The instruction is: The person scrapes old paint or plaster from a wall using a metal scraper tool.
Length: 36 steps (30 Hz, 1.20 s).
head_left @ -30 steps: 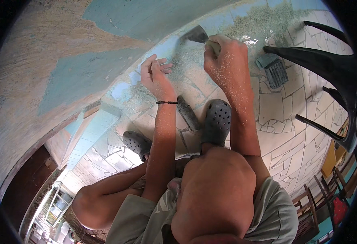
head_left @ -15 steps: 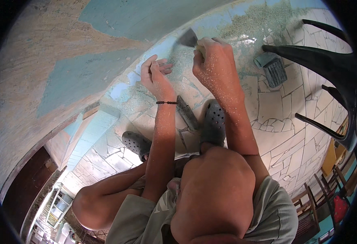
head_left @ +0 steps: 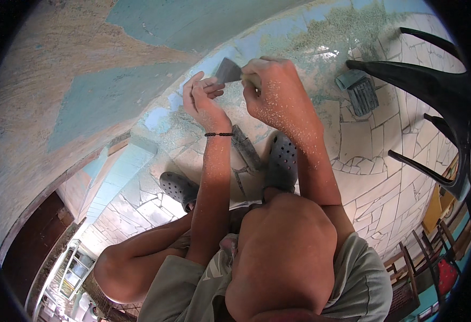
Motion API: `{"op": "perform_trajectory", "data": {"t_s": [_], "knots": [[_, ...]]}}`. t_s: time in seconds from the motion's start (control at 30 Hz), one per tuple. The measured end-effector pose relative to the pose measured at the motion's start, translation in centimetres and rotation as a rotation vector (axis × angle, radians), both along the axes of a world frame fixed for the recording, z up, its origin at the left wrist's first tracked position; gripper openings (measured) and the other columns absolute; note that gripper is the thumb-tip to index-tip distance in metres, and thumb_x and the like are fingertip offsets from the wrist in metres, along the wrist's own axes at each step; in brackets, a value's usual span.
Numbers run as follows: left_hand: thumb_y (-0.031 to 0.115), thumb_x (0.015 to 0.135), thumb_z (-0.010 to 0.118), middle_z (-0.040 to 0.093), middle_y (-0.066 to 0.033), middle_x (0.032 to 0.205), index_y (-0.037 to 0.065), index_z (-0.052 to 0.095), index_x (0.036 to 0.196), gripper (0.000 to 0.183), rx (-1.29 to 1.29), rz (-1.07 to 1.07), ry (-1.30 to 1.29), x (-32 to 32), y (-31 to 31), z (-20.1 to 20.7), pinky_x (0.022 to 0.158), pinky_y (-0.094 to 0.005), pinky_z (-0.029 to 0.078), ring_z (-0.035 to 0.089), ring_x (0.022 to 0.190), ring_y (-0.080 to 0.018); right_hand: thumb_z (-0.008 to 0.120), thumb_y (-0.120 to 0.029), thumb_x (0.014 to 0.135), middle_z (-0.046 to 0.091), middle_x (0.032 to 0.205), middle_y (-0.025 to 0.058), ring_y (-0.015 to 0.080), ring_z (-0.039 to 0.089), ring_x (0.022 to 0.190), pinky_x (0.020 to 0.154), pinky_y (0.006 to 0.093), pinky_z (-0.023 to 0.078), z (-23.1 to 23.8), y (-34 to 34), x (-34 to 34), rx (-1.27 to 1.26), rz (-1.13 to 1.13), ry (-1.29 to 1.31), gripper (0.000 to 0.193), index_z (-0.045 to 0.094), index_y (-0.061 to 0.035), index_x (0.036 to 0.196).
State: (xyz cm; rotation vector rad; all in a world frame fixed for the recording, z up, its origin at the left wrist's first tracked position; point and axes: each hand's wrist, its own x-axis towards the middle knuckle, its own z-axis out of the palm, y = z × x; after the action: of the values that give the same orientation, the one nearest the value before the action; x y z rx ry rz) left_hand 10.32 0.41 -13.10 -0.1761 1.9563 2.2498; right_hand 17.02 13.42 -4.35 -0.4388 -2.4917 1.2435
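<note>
Over dusty paving point(head_left: 369, 145) beside a blue-patched wall point(head_left: 106, 102), the right hand point(head_left: 275, 88) grips a scraper point(head_left: 228, 71), the left hand point(head_left: 205, 101) loosely spread.

The right hand point(head_left: 274, 90) is gripping a scraper point(head_left: 228, 71) by its handle, the dark blade pointing toward the left hand point(head_left: 203, 102), whose loosely curled fingers are reaching its edge, possibly touching it. Pale flecks are clinging to the right hand. Below and between both hands a dark bar point(head_left: 247, 148) is lying; right of the right hand a ridged block point(head_left: 363, 97) is sitting.
</note>
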Motion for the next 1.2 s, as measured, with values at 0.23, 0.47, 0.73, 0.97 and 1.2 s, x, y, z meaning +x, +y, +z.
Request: {"op": "perform_trajectory", "data": {"t_s": [0.23, 0.47, 0.73, 0.97, 1.2], "knots": [[0.021, 0.099, 0.040, 0.065, -0.0126, 0.082, -0.002, 0.057, 0.110, 0.031, 0.048, 0.012, 0.017, 0.1, 0.0, -0.5, 0.060, -0.0282, 0.048, 0.064, 0.066, -0.0192, 0.061, 0.004, 0.069, 0.060, 0.075, 0.0221, 0.0408, 0.060, 0.071, 0.065, 0.0447, 0.048, -2.0, 1.2, -0.1, -0.064, 0.040, 0.088, 0.004, 0.059, 0.0047, 0.073], [0.019, 0.099, 0.040, 0.065, -0.0128, 0.082, -0.002, 0.058, 0.109, 0.030, -0.010, 0.021, 0.024, 0.1, -0.2, -0.4, 0.059, -0.0285, 0.048, 0.063, 0.065, -0.0192, 0.062, 0.004, 0.069, 0.056, 0.068, 0.0194, 0.0386, 0.058, 0.067, 0.063, 0.0431, 0.048, 0.4, 2.3, 0.6, 0.095, -0.235, 0.091, 0.004, 0.059, 0.0032, 0.072], [0.019, 0.098, 0.042, 0.064, -0.0118, 0.080, -0.001, 0.059, 0.107, 0.028, -0.030, 0.038, 0.018, 0.5, 1.0, 0.3, 0.060, -0.0288, 0.049, 0.063, 0.066, -0.0190, 0.065, -0.002, 0.077, 0.058, 0.076, 0.0214, 0.0396, 0.060, 0.070, 0.062, 0.0452, 0.049, -1.8, -2.0, -1.2, 0.013, -0.225, 0.140, 0.008, 0.060, 0.0033, 0.079], [0.018, 0.096, 0.043, 0.065, -0.0115, 0.080, -0.001, 0.059, 0.105, 0.026, -0.063, 0.058, 0.106, -0.1, 0.2, -0.6, 0.061, -0.0281, 0.050, 0.062, 0.066, -0.0180, 0.076, -0.005, 0.073, 0.066, 0.076, 0.0127, 0.0280, 0.066, 0.066, 0.057, 0.0334, 0.053, -2.3, -3.9, -1.6, 0.067, -0.311, 0.334, 0.016, 0.065, -0.0022, 0.085], [0.021, 0.097, 0.044, 0.063, -0.0109, 0.078, -0.002, 0.059, 0.107, 0.029, 0.024, 0.098, 0.037, -0.2, 0.4, -0.4, 0.060, -0.0275, 0.048, 0.062, 0.064, -0.0177, 0.077, -0.007, 0.072, 0.059, 0.075, 0.0097, 0.0278, 0.062, 0.062, 0.054, 0.0344, 0.051, -7.8, -5.1, -1.2, 0.096, -0.265, 0.491, 0.020, 0.061, -0.0035, 0.083]]}}
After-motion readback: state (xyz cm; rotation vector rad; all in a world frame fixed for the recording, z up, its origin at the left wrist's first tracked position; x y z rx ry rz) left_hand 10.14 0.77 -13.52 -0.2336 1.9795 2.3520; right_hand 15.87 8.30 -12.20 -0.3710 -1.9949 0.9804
